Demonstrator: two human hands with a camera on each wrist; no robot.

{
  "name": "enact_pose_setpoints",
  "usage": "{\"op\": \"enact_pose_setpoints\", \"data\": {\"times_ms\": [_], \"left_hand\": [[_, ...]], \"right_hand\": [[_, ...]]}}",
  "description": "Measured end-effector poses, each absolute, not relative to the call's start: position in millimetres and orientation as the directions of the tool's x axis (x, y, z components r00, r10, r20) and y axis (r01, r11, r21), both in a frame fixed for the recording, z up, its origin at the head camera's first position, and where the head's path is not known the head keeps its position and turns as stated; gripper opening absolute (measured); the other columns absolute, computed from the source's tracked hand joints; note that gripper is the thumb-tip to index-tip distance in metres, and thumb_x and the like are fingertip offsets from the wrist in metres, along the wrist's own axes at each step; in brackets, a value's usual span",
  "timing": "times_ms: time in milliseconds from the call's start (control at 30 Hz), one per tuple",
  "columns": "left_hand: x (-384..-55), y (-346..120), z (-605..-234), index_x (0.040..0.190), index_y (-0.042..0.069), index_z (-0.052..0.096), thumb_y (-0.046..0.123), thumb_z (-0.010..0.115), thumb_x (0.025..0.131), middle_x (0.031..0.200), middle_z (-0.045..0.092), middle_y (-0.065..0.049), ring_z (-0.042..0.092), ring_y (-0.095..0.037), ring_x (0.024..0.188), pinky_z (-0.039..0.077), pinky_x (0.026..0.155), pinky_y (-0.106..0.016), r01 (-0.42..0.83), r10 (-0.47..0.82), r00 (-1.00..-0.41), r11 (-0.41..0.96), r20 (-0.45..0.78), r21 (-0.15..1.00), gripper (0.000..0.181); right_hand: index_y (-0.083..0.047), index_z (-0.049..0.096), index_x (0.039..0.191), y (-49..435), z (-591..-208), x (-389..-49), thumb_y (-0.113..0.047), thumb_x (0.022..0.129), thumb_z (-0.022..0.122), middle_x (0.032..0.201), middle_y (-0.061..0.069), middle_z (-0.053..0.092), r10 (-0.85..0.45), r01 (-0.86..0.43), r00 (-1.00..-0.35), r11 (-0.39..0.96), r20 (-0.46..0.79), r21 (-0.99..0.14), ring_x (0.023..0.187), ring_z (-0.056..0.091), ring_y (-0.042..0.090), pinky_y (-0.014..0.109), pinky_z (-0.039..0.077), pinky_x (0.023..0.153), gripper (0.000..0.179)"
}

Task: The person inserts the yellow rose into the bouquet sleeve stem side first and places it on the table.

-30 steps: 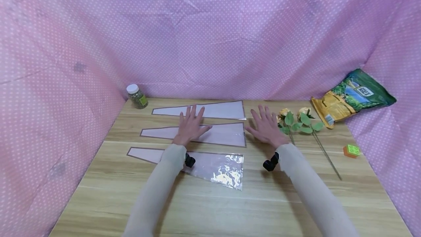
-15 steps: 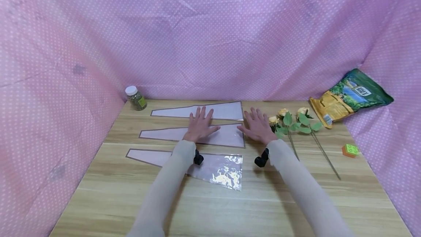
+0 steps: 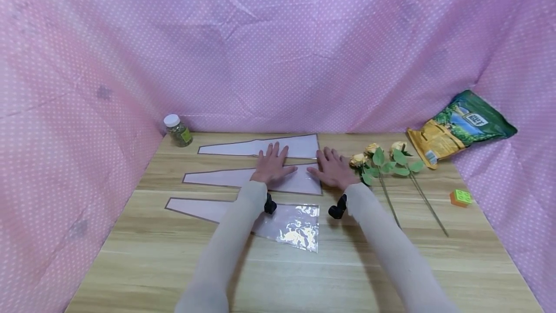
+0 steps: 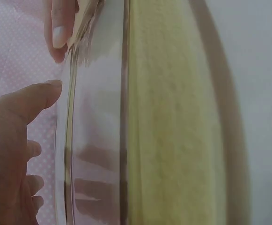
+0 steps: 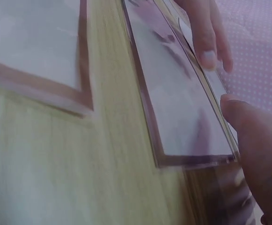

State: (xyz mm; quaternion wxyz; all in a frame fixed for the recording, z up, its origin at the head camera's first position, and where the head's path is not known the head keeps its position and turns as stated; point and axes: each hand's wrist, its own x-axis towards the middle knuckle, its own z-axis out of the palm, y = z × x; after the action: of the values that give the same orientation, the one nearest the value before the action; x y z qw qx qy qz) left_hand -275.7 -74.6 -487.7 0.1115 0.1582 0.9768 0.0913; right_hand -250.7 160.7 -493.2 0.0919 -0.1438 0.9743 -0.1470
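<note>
Three tapered flat sheets with brown borders and a glossy clear surface lie one behind another on the wooden table: the back sheet (image 3: 230,148), the middle sheet (image 3: 213,177) and the front sheet (image 3: 299,226). My left hand (image 3: 272,164) has its fingers spread over the middle sheet, tips reaching the back sheet. Facing it, my right hand (image 3: 335,169) is spread at the wide right end of the middle sheet. Neither holds anything. In the right wrist view the right thumb (image 5: 246,119) points toward the left hand (image 5: 203,37). Whether the hands touch the sheets I cannot tell.
Yellow artificial roses (image 3: 359,160) with long stems lie right of my right hand. Beyond them are a green and yellow snack bag (image 3: 460,124) and a small toy brick (image 3: 461,198). A white-lidded jar (image 3: 178,132) stands back left. Pink dotted cloth (image 3: 278,52) hangs behind.
My left hand has moved right and my right hand left, both slightly nearer to me, so the gap between them is narrower. The sheets keep their places.
</note>
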Motion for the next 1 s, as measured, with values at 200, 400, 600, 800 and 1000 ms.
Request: {"op": "enact_pose_setpoints", "data": {"times_ms": [200,400,600,800,1000], "left_hand": [[-276.5,-67.1,-493.4,0.161,0.021,0.017,0.066,0.039,0.097,0.17,0.007,-0.014,0.006,-0.034,0.158,0.008,0.126,-0.057,0.308,0.352,-0.912,0.926,-0.21,0.217,0.082],[-277.5,-65.0,-502.0,0.16,0.021,0.021,0.069,0.038,0.096,0.17,0.008,-0.015,0.008,-0.035,0.158,0.011,0.125,-0.059,0.325,0.369,-0.906,0.92,-0.208,0.219,0.082],[-277.8,-64.3,-503.1,0.16,0.02,0.023,0.07,0.036,0.095,0.17,0.009,-0.016,0.008,-0.035,0.158,0.012,0.125,-0.06,0.319,0.363,-0.909,0.922,-0.205,0.219,0.083],[-276.0,-62.4,-504.1,0.16,0.02,0.024,0.071,0.033,0.094,0.17,0.008,-0.015,0.007,-0.035,0.158,0.01,0.125,-0.06,0.299,0.348,-0.916,0.924,-0.201,0.238,0.084],[-274.0,-59.4,-504.3,0.16,0.02,0.024,0.07,0.039,0.093,0.17,0.008,-0.016,0.006,-0.036,0.158,0.008,0.125,-0.06,0.292,0.349,-0.916,0.918,-0.199,0.268,0.085]], "right_hand": [[-0.006,0.023,0.158,150.6,-496.8,-251.6,-0.063,0.099,0.036,0.166,0.026,0.014,-0.314,-0.256,-0.939,0.91,-0.14,-0.325,0.152,0.013,0.05,0.068,0.015,0.12,0.083],[-0.006,0.026,0.157,143.3,-499.9,-253.6,-0.064,0.099,0.037,0.166,0.024,0.014,-0.301,-0.246,-0.944,0.915,-0.134,-0.319,0.152,0.014,0.05,0.068,0.015,0.12,0.083],[-0.007,0.029,0.157,138.6,-500.9,-253.6,-0.063,0.1,0.037,0.166,0.026,0.016,-0.284,-0.232,-0.952,0.913,-0.117,-0.335,0.152,0.014,0.051,0.07,0.016,0.119,0.08],[-0.006,0.031,0.155,134.2,-501.1,-254.9,-0.06,0.1,0.039,0.165,0.028,0.017,-0.271,-0.206,-0.956,0.892,-0.111,-0.401,0.152,0.012,0.051,0.071,0.013,0.119,0.077],[-0.005,0.03,0.156,132.1,-500.3,-257.3,-0.052,0.102,0.042,0.164,0.027,0.018,-0.226,-0.129,-0.969,0.812,-0.103,-0.569,0.153,0.012,0.048,0.07,0.007,0.12,0.073]]}}
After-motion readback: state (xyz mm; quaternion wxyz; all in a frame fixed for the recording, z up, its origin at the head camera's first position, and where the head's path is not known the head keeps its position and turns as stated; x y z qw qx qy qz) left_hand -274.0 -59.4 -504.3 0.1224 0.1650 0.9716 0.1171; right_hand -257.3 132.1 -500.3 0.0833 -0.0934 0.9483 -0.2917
